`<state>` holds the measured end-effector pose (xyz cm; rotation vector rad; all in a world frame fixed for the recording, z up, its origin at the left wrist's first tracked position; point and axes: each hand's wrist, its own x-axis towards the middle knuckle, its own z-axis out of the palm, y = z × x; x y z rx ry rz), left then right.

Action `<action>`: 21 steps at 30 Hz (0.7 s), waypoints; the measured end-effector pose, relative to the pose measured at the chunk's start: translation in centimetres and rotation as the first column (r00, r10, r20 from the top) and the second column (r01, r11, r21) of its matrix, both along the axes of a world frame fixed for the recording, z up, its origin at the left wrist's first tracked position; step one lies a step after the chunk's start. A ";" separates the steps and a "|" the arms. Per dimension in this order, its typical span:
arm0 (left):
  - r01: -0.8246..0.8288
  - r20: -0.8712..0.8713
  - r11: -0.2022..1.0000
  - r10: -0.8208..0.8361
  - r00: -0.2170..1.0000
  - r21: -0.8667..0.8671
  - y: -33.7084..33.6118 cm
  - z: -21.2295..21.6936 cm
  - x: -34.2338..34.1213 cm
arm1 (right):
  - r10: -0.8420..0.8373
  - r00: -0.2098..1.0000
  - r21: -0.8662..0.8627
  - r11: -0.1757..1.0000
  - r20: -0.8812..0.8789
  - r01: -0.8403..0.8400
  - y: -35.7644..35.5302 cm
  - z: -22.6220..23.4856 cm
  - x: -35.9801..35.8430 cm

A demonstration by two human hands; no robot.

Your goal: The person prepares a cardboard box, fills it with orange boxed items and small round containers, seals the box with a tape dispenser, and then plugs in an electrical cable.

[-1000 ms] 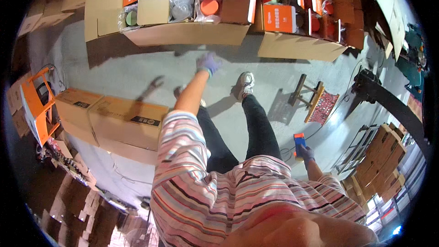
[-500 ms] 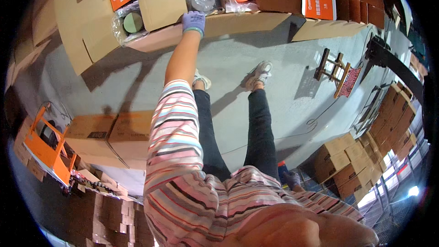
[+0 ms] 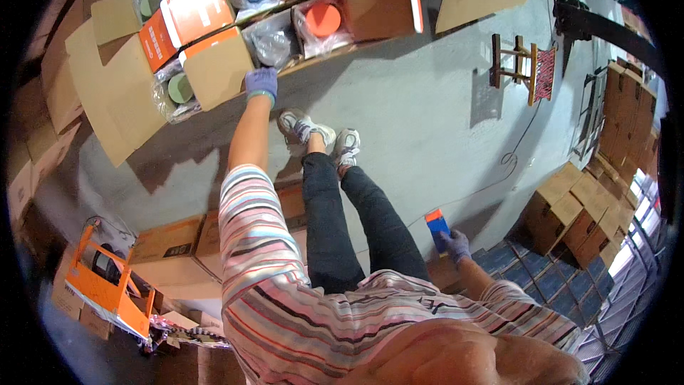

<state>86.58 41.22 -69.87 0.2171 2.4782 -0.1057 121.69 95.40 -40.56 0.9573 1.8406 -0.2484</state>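
Observation:
My left hand (image 3: 261,83), in a pale purple glove, is closed at the near edge of an open cardboard box (image 3: 215,71), its fingers curled over the rim. Inside the boxes beside it are a crumpled clear plastic bag (image 3: 272,43) and an orange-red round-topped item (image 3: 322,20) wrapped in plastic. A green round-topped item (image 3: 180,88) lies to the left of the hand. Lower right, my gloved right hand (image 3: 457,245) grips a blue block-shaped object with an orange end (image 3: 436,232); its exact kind is unclear.
More open boxes with orange-and-white flaps (image 3: 196,13) line the far side. A wooden folding stool (image 3: 524,68) stands on the grey floor at right, near a thin cord. Stacked cartons (image 3: 577,207) rise at lower right; an orange cart frame (image 3: 107,285) is at lower left.
My right hand has come out from my side with the blue-and-orange object, now fully visible. My feet are closer together, and the view has shifted; my left hand stays at the box edge.

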 end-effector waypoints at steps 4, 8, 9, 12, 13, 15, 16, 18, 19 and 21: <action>-0.002 0.096 1.000 0.001 0.995 0.012 0.3 -0.2 8.8 | -0.296 0.955 -0.152 0.945 -0.015 0.291 4.1 -5.9 1.2; 0.057 0.023 0.998 -0.056 0.998 -0.008 -4.0 0.2 21.2 | -0.231 0.963 -0.213 0.957 -0.139 0.199 3.0 -13.7 1.2; 0.055 0.019 0.998 -0.055 0.998 0.007 -4.1 0.3 23.9 | -0.211 0.969 -0.230 0.957 -0.127 0.178 0.6 -12.7 -1.9; 0.127 0.217 0.980 -0.092 0.972 -0.154 -7.3 2.5 30.5 | -0.066 0.994 -0.257 0.965 -0.085 0.042 -4.3 -16.5 -5.2; 0.126 0.271 0.982 -0.084 0.959 -0.139 -5.4 3.0 30.8 | -0.131 0.988 -0.258 0.960 -0.080 0.106 -4.9 -18.0 -4.2; 0.127 0.384 0.984 -0.069 0.921 -0.127 -1.1 5.7 30.1 | -0.063 0.998 -0.230 0.971 0.012 0.064 -5.7 -22.1 -2.3; 0.158 0.501 0.985 -0.171 0.849 0.069 3.7 8.4 26.5 | 0.087 0.989 -0.196 0.979 0.117 -0.063 -4.9 -24.5 -1.0; 0.072 0.542 0.933 -0.267 0.797 0.354 9.4 14.8 21.9 | 0.235 0.958 -0.204 0.958 0.162 -0.200 -8.8 -28.0 0.3; 0.135 0.288 0.827 -0.336 0.897 0.545 12.1 17.6 19.3 | 0.178 0.974 -0.151 0.976 0.143 -0.156 -10.0 -29.5 -0.1; 0.469 -0.274 0.628 -0.386 0.881 0.621 16.2 18.1 14.7 | 0.064 0.993 -0.042 0.997 0.098 -0.060 -12.3 -31.9 -1.9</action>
